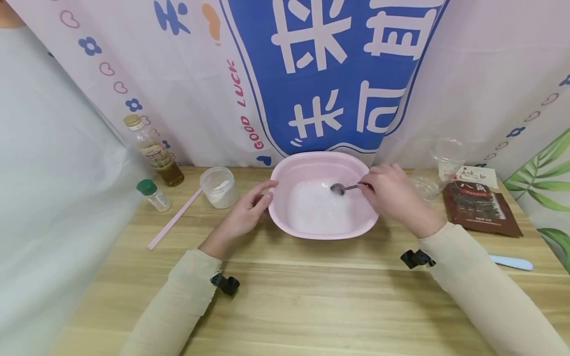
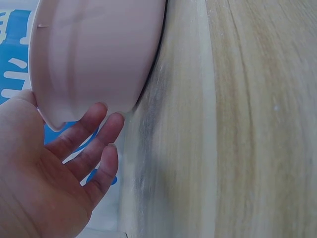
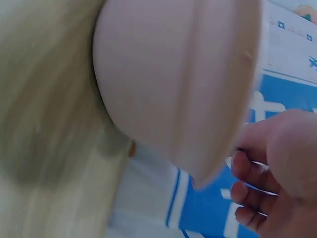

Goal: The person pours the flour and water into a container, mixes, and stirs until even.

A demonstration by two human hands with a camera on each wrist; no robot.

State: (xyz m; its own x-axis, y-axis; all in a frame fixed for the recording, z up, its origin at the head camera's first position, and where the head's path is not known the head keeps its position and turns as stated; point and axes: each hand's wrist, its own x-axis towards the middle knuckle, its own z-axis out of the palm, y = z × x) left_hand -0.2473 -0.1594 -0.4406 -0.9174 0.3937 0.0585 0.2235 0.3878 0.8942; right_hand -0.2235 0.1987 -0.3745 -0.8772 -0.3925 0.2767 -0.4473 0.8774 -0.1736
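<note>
A pink oval basin [image 1: 289,230] stands on the wooden table, with a smooth, glossy white substance [image 1: 313,210] spread over its bottom. My left hand [image 1: 245,212] holds the basin's left rim; in the left wrist view its other fingers [image 2: 106,130] lie loosely spread by the outer wall. Over the right rim, my right hand [image 1: 392,193] pinches the handle of a small dark metal spoon [image 1: 338,189]. The spoon's bowl is inside the basin, right at the white surface. In the right wrist view the fingers [image 3: 247,193] are curled, and the spoon is hidden behind the basin wall.
Left of the basin are a lidded tub [image 1: 220,190] of white powder, pink chopsticks [image 1: 173,220], a green-capped shaker [image 1: 153,195] and a corked oil bottle [image 1: 160,158]. To the right lie a brown spice packet [image 1: 481,207], clear plastic containers [image 1: 425,188] and a light-blue handle [image 1: 512,262]. A printed curtain [image 1: 200,99] hangs behind.
</note>
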